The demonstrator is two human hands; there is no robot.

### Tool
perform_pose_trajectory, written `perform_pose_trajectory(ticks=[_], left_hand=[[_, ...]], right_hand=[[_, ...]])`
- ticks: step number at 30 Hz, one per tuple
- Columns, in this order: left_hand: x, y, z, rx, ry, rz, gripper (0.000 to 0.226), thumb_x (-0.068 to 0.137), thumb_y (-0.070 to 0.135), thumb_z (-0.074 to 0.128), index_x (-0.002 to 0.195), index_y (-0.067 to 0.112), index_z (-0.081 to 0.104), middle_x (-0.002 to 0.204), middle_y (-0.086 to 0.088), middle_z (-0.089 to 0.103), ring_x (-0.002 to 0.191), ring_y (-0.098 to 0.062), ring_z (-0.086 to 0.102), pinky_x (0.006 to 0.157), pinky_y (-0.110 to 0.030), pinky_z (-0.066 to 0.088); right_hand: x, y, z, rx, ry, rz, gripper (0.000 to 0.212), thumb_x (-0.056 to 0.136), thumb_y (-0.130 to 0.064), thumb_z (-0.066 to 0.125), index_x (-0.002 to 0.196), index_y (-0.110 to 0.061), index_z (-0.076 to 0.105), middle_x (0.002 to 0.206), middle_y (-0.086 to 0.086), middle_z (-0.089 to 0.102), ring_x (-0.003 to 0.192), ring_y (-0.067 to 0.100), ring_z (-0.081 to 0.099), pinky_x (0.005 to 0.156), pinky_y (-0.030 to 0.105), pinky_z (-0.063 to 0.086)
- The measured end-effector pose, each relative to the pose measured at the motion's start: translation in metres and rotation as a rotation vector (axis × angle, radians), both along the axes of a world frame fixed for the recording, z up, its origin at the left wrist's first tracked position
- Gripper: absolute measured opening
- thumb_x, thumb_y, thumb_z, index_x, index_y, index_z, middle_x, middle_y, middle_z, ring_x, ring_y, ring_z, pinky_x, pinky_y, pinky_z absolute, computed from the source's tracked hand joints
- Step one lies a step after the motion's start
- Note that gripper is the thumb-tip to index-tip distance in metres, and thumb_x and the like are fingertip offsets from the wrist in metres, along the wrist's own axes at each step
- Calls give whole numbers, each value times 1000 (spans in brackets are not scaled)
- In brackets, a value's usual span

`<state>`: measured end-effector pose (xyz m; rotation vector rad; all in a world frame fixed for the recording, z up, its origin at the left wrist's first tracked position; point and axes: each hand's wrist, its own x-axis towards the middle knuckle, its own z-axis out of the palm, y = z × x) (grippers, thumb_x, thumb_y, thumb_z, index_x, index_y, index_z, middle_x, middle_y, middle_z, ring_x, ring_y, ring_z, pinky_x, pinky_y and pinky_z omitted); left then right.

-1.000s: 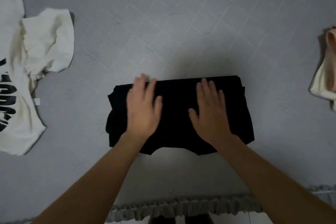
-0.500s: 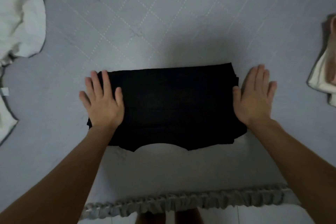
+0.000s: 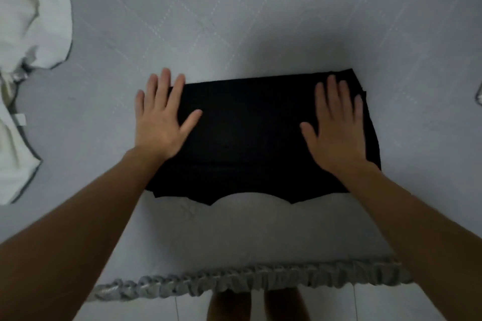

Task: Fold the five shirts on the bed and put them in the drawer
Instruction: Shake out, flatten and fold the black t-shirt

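Note:
A black shirt (image 3: 250,138), folded into a wide rectangle, lies on the grey quilted bed (image 3: 234,21) near its front edge. My left hand (image 3: 163,117) presses flat on the shirt's left end, fingers straight and partly over the bedcover. Flat on the right end of the shirt rests my right hand (image 3: 336,128), fingers spread. A white shirt (image 3: 23,60) lies crumpled at the left edge of the view. No drawer is in view.
The bed's ruffled grey skirt (image 3: 247,281) runs along the front edge, with tiled floor and my legs below it. A sliver of another garment (image 3: 479,91) shows at the right edge.
My right hand has slid from beside the black shirt's right edge back onto the shirt. My left hand has stayed at the left end. The view has shifted so the shirt sits more to the right.

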<state>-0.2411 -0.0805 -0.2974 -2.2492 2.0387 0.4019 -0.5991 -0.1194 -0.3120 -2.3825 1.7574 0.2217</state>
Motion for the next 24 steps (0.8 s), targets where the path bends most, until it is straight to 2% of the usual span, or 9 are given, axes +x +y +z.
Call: perform_pose_trajectory(ticks=[2, 4, 6, 8, 10, 13, 17, 21, 24], left_hand=[[7, -1, 17, -5, 55, -16, 65, 99, 53, 43, 148, 11, 38, 153, -17, 35, 143, -37, 31, 116, -52, 22], [9, -7, 33, 9, 97, -150, 61, 91, 52, 45, 128, 5, 56, 123, -20, 57, 114, -39, 53, 98, -46, 38], [9, -14, 46, 129, 233, -160, 56, 87, 52, 52, 127, 13, 56, 111, -10, 63, 99, -32, 59, 85, -36, 43], [13, -19, 53, 297, 429, 55, 48, 88, 44, 66, 130, 24, 54, 108, 3, 62, 96, -18, 59, 84, -28, 41], [23, -19, 57, 433, 611, 265, 39, 87, 34, 72, 124, 29, 61, 105, 9, 65, 92, -11, 63, 82, -23, 45], [38, 6, 64, 500, 861, 543, 26, 84, 17, 76, 105, 30, 68, 96, 5, 73, 80, -11, 71, 69, -24, 56], [21, 77, 55, 514, 1068, 915, 36, 82, -3, 71, 114, 12, 65, 105, -14, 74, 84, -28, 72, 66, -33, 56], [-18, 145, 50, 569, 1175, 1118, 42, 78, 0, 77, 116, 14, 64, 105, -11, 75, 86, -32, 73, 66, -43, 59], [-41, 179, 52, 737, 1267, 1118, 52, 72, 9, 83, 119, 18, 64, 104, -4, 76, 92, -28, 74, 75, -45, 61]], right_hand=[[-21, 3, 14, 33, -61, -219, 82, 98, -61, 33, 158, -14, 2, 165, 13, 0, 151, 32, 4, 121, 50, 1], [-30, 14, 28, 63, -147, -535, 90, 91, -64, 50, 156, -12, 15, 161, 16, 16, 146, 36, 16, 118, 52, 10], [-30, 25, 39, 95, -202, -797, 85, 82, -61, 64, 145, -12, 35, 146, 17, 42, 132, 36, 39, 111, 51, 26], [-29, 33, 46, 238, -306, -921, 66, 81, -47, 69, 131, -13, 45, 127, 15, 59, 112, 33, 57, 100, 42, 36], [-30, 28, 61, 421, -352, -886, 48, 85, -33, 68, 126, -12, 53, 120, 15, 65, 98, 30, 62, 87, 35, 44], [-20, -23, 82, 426, -304, -670, 31, 88, -27, 67, 114, -10, 65, 111, 15, 69, 85, 24, 59, 75, 30, 46], [29, -104, 92, 136, -312, -470, 28, 84, -27, 63, 111, -19, 63, 114, 12, 66, 106, 33, 60, 92, 39, 41], [70, -63, 79, 106, -605, -797, 65, 81, -27, 68, 140, -19, 41, 138, 8, 46, 125, 24, 46, 106, 35, 36], [79, 45, 63, 277, -817, -1008, 48, 85, -36, 72, 124, -18, 50, 121, 5, 59, 107, 19, 60, 89, 26, 49]])
